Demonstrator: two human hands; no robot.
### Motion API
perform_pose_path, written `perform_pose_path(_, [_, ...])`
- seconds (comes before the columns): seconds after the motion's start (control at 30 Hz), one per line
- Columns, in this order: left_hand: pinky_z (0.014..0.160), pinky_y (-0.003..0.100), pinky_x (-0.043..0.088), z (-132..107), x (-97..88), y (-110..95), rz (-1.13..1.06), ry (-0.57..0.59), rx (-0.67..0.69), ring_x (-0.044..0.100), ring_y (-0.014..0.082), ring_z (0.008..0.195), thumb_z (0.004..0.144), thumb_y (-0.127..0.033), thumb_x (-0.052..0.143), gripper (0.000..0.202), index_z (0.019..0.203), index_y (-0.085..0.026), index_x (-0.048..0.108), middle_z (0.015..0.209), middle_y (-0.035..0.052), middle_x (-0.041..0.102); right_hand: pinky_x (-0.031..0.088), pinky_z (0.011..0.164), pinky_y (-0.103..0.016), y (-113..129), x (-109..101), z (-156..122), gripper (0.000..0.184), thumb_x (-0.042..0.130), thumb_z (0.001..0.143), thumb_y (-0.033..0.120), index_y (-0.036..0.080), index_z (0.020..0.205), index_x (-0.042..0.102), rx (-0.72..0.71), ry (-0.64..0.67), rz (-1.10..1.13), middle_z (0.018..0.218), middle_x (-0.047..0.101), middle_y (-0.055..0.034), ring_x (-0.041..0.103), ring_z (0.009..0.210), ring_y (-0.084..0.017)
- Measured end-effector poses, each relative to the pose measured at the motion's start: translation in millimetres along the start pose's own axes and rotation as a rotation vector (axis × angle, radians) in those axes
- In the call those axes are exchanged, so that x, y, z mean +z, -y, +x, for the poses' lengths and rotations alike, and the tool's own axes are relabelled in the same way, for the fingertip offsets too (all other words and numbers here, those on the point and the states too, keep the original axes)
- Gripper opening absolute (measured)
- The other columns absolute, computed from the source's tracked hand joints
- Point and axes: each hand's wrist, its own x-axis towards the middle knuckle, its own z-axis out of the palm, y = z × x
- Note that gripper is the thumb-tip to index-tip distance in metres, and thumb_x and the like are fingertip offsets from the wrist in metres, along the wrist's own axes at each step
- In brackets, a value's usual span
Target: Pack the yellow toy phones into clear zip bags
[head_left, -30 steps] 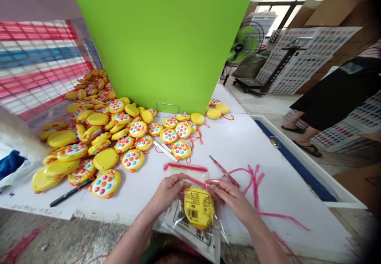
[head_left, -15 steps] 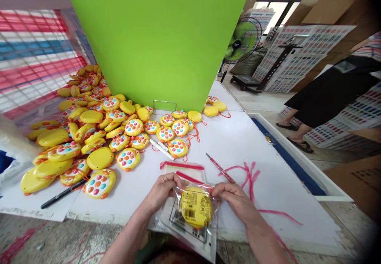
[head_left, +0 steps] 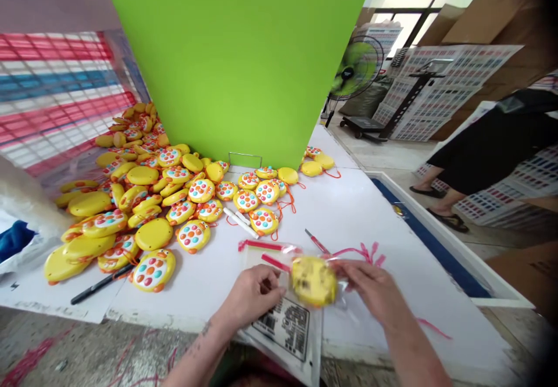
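Note:
A yellow toy sealed in a clear bag (head_left: 313,280) is held just above the white table (head_left: 392,259), blurred by motion. My right hand (head_left: 374,287) grips the bag at its right side. My left hand (head_left: 254,293) rests with curled fingers on a stack of clear zip bags (head_left: 285,323) with barcode labels and red strips at the table's near edge; whether it pinches a bag is unclear. A big heap of yellow toys (head_left: 148,201) with coloured buttons lies to the left.
A green panel (head_left: 238,56) stands at the back of the table. A black marker (head_left: 102,283), white sticks (head_left: 239,221), a red-handled tool (head_left: 317,240) and pink string (head_left: 370,253) lie about. A person in black (head_left: 483,154) stands at the right by a fan (head_left: 357,67).
The bagged toy has moved up and to the right with my right hand. My left hand let go of it and now lies on the stack of bags.

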Motion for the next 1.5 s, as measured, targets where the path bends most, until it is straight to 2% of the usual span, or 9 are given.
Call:
perform_pose_path(0.1, [0.085, 0.033, 0.047, -2.6, 8.3, -0.3, 0.339, 0.015, 0.192, 0.057, 0.0213, 0.095, 0.075, -0.022, 0.065, 0.013, 0.087, -0.019, 0.063, 0.119, 0.0074, 0.061, 0.056, 0.073, -0.035, 7.1, -18.3, 15.6, 0.032, 0.075, 0.069, 0.038, 0.018, 0.095, 0.072, -0.276, -0.485, 0.226, 0.102, 0.072, -0.0093, 0.068, 0.088, -0.022])
perform_pose_path(0.2, [0.093, 0.045, 0.044, -1.8, 19.1, 5.1, 0.660, -0.055, 0.266, 0.050, 0.0279, 0.110, 0.080, -0.025, 0.062, 0.029, 0.108, -0.022, 0.059, 0.132, 0.0084, 0.053, 0.047, 0.096, -0.045, 12.6, -13.9, 18.2, 0.055, 0.066, 0.079, 0.036, 0.027, 0.131, 0.050, -0.434, -0.603, 0.161, 0.135, 0.053, -0.0085, 0.057, 0.115, -0.024])
perform_pose_path(0.37, [0.084, 0.044, 0.050, 3.7, 24.5, 10.2, 0.876, -0.220, 0.163, 0.049, 0.0284, 0.107, 0.088, -0.025, 0.052, 0.028, 0.115, -0.020, 0.053, 0.122, 0.0103, 0.055, 0.040, 0.102, -0.048, 9.9, 38.5, 17.8, 0.057, 0.056, 0.084, 0.044, 0.020, 0.135, 0.046, -0.253, -0.151, -0.326, 0.140, 0.048, -0.0135, 0.047, 0.126, -0.028])
perform_pose_path(0.47, [0.071, 0.038, 0.052, 8.9, 23.7, 3.8, 0.910, -0.189, 0.131, 0.053, 0.0259, 0.093, 0.087, -0.023, 0.053, 0.016, 0.102, -0.019, 0.055, 0.102, 0.0080, 0.058, 0.033, 0.108, -0.045, 13.8, 82.9, 36.1, 0.055, 0.051, 0.087, 0.041, 0.023, 0.138, 0.041, -0.435, 0.133, -0.532, 0.148, 0.037, -0.0102, 0.035, 0.135, -0.024])
perform_pose_path(0.7, [0.070, 0.038, 0.049, 17.6, 30.9, 1.7, 0.949, -0.265, 0.049, 0.055, 0.0253, 0.089, 0.089, -0.016, 0.045, 0.016, 0.101, -0.018, 0.054, 0.099, 0.0078, 0.056, 0.030, 0.107, -0.048, 13.9, 160.6, 80.2, 0.058, 0.061, 0.079, 0.035, 0.024, 0.133, 0.046, -0.572, 0.342, -1.002, 0.147, 0.035, -0.0102, 0.027, 0.137, -0.032])
perform_pose_path(0.97, [0.081, 0.044, 0.042, 18.1, 29.3, 12.0, 0.938, -0.329, 0.134, 0.052, 0.0255, 0.094, 0.088, -0.022, 0.052, 0.018, 0.105, -0.019, 0.054, 0.101, 0.0073, 0.056, 0.036, 0.101, -0.051, 10.5, 118.2, 56.9, 0.047, 0.058, 0.074, 0.019, 0.018, 0.121, 0.052, -0.626, 0.232, -1.111, 0.124, 0.052, -0.0148, 0.046, 0.118, -0.033])
perform_pose_path(1.17, [0.091, 0.044, 0.038, 18.1, 24.6, 11.5, 0.895, -0.302, 0.319, 0.051, 0.0234, 0.095, 0.089, -0.017, 0.050, 0.004, 0.090, -0.019, 0.054, 0.096, 0.0051, 0.058, 0.043, 0.097, -0.047, 6.1, 90.1, 37.3, 0.064, 0.051, 0.070, 0.013, 0.017, 0.133, 0.038, -0.671, 0.113, -1.060, 0.123, 0.052, -0.0148, 0.048, 0.116, -0.031])
perform_pose_path(1.33, [0.087, 0.040, 0.041, 20.1, 25.3, 17.8, 0.761, -0.257, 0.359, 0.054, 0.0222, 0.090, 0.088, -0.014, 0.051, 0.004, 0.088, -0.018, 0.054, 0.090, 0.0046, 0.061, 0.045, 0.095, -0.044, 0.2, 79.2, 36.8, 0.062, 0.049, 0.078, 0.024, 0.017, 0.138, 0.034, -0.522, -0.030, -0.741, 0.129, 0.052, -0.0139, 0.053, 0.114, -0.028])
perform_pose_path(1.5, [0.087, 0.041, 0.044, 21.1, 23.9, 17.4, 0.686, -0.240, 0.270, 0.054, 0.0237, 0.094, 0.087, -0.016, 0.052, 0.022, 0.108, -0.017, 0.053, 0.100, 0.0066, 0.063, 0.054, 0.063, -0.033, 1.5, 61.5, 43.9, 0.061, 0.055, 0.078, 0.037, 0.019, 0.134, 0.040, -0.126, -0.105, -0.048, 0.104, 0.064, -0.0082, 0.064, 0.084, -0.023])
